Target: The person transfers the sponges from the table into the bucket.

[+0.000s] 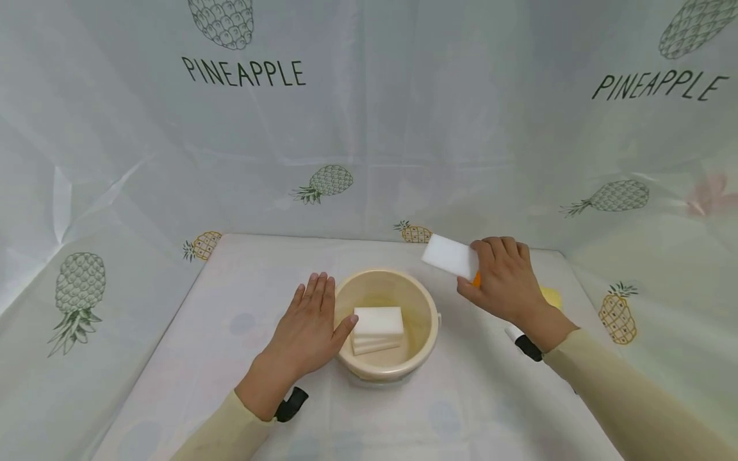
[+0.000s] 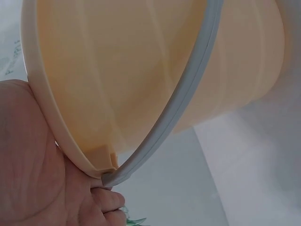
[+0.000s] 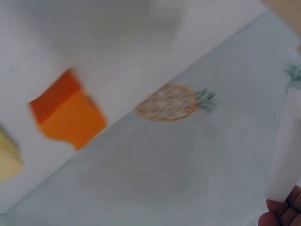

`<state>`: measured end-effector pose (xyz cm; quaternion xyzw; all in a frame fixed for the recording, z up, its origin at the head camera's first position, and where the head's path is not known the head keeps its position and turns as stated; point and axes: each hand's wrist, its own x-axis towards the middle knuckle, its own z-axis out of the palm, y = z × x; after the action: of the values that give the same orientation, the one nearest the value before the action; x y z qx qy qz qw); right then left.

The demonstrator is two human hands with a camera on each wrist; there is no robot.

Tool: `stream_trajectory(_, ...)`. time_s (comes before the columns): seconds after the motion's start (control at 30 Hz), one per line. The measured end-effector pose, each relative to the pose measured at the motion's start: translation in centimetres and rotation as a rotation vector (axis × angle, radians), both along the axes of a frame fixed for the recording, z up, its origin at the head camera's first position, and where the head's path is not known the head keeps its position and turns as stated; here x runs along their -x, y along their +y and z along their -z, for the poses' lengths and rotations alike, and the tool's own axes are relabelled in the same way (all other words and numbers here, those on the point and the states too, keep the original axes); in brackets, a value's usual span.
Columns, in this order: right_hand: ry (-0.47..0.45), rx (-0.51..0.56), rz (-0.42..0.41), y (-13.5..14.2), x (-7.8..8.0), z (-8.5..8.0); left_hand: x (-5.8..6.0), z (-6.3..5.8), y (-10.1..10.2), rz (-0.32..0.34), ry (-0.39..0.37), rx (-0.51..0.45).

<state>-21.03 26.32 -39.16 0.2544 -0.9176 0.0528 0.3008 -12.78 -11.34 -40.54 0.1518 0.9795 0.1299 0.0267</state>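
A cream bucket (image 1: 430,323) stands on the table with several white sponge blocks (image 1: 377,322) stacked inside. My left hand (image 1: 305,326) lies along its left rim, fingers straight and thumb reaching over the opening. In the left wrist view the palm touches the rim, near the joint of the grey handle (image 2: 176,101). To the right of the bucket, my right hand (image 1: 507,282) pinches another white sponge block (image 1: 451,255) by one end, thumb below and fingers above. That block is raised, apart from the bucket. The right wrist view catches only its edge and some fingertips.
An orange sponge-like piece (image 3: 70,113) lies near the table's edge, mostly hidden by the right hand in the head view. Close by is a yellow piece (image 1: 551,296). A pale sheet (image 1: 369,128) printed with pineapples hangs behind the table.
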Motion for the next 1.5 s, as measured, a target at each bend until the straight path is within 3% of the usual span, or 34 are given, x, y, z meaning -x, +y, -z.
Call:
stream_trajectory(0.2,-0.052,0.029,-0.116,-3.8,-0.9,-1.3,0.0,0.1,-0.2,0.008,-0.012,-0.01)
stream_trajectory(0.53,-0.127,-0.003,-0.223,-7.4,-1.9,-0.7,0.1,0.2,-0.2,0.009,-0.028,-0.029)
stream_trajectory(0.93,-0.283,-0.08,-0.213,-9.2,-2.1,0.8,0.2,0.2,-0.1,0.002,-0.014,-0.034)
stream_trajectory(1.5,-0.349,-0.128,-0.207,-10.0,-2.1,1.2,0.0,0.1,-0.1,-0.003,-0.007,-0.046)
